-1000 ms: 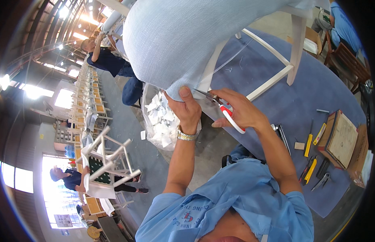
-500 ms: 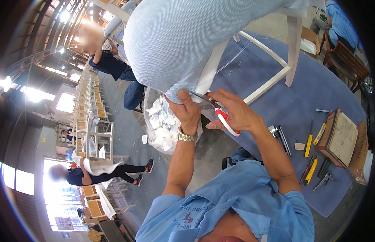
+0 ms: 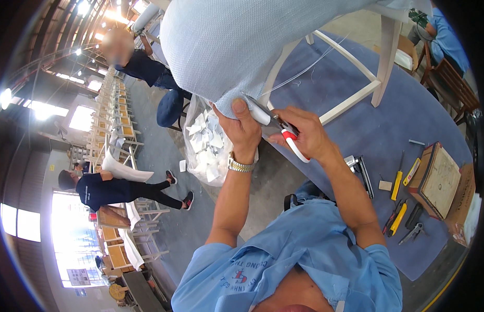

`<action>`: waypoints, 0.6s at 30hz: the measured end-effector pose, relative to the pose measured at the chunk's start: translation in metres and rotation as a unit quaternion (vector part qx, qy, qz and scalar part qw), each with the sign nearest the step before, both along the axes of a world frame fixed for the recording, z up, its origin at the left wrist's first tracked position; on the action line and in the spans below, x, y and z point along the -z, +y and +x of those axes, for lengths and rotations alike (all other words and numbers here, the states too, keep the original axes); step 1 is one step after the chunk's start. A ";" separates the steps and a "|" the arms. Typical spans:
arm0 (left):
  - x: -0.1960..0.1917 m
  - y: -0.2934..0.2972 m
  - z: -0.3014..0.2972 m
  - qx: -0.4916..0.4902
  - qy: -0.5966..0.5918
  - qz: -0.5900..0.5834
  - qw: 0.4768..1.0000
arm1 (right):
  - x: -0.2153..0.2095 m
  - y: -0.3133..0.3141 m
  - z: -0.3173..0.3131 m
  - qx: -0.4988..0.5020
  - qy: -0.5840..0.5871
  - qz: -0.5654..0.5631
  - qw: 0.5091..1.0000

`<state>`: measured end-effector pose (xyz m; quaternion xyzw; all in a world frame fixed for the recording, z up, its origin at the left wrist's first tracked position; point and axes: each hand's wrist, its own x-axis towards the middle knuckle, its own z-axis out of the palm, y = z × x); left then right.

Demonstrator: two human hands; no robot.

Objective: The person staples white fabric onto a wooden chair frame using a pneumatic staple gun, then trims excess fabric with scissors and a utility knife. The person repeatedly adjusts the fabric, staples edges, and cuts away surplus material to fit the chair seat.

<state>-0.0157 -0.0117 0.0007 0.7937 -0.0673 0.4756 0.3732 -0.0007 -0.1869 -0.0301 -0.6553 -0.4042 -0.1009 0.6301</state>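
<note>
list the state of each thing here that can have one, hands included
left hand, closed on the fabric edge
right hand, wrapped around the scissors' handles
scissors, blades at the fabric edge, how far open unclear
fabric, draped over the chair, corner gripped
chair, partly covered
clear bag, open, holding pale scraps
wristwatch, worn on left wrist

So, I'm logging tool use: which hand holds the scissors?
The right hand: it grips the red-and-white scissors, while the left hand, watch at its wrist, holds the pale blue fabric.
</note>
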 end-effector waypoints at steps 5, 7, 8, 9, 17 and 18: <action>-0.002 0.001 -0.002 -0.011 0.010 0.028 1.000 | -0.015 -0.003 -0.007 0.007 0.028 -0.006 1.000; 0.000 0.005 -0.004 0.005 0.037 0.017 0.999 | -0.018 -0.002 -0.008 0.009 0.033 -0.009 0.999; 0.001 0.005 -0.004 0.009 0.033 0.002 0.999 | -0.018 -0.001 -0.008 0.007 0.030 -0.006 1.000; 0.002 0.005 -0.003 0.012 0.029 -0.014 0.999 | -0.019 0.001 -0.008 0.005 0.027 -0.003 1.000; 0.006 0.005 0.001 0.019 0.023 -0.041 0.999 | -0.011 0.006 -0.004 0.034 0.006 0.010 0.999; 0.006 0.005 0.000 0.018 0.027 -0.038 0.999 | -0.011 0.006 -0.004 0.039 0.005 0.014 0.999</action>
